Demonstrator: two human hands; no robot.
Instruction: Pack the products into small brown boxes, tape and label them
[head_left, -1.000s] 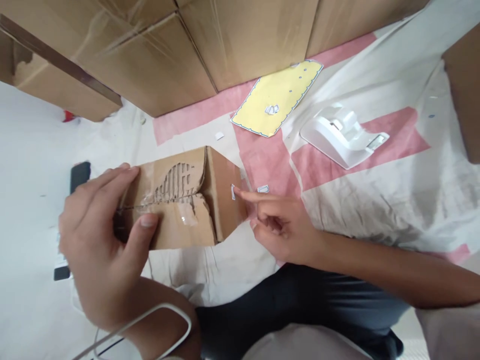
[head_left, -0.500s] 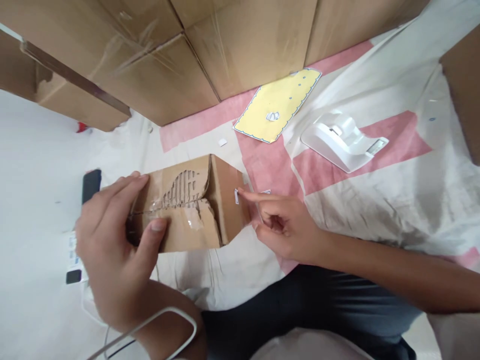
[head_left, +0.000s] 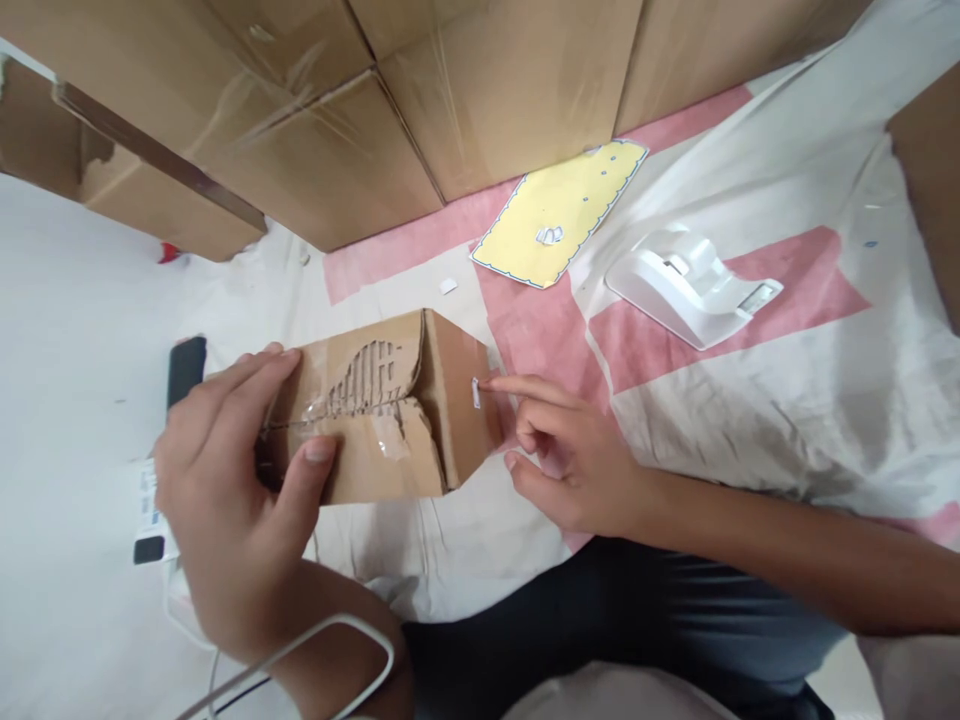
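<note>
My left hand [head_left: 240, 460] grips a small cardboard box [head_left: 382, 440] from its left end, thumb on the taped top and fingers over the far edge. The top has a torn patch showing corrugation. On the box's right face is a small white strip [head_left: 476, 393]. My right hand [head_left: 577, 450] holds nothing; its index finger is stretched out with the tip at the strip, and the other fingers are partly curled. A yellow card [head_left: 525, 225] with a scalloped blue border lies beyond the box, bearing a small white piece [head_left: 550, 236].
A white tape dispenser [head_left: 690, 285] stands on the pink and white cloth [head_left: 540, 340] at the right. Large taped cardboard boxes [head_left: 510, 90] line the back. A dark phone-like object [head_left: 186, 370] and a power strip [head_left: 146, 500] lie at the left, and a white cable [head_left: 345, 622] crosses my left forearm.
My right index finger has shifted slightly right and now shows more of the white strip. A white piece near that hand is out of sight now. The left hand keeps its hold.
</note>
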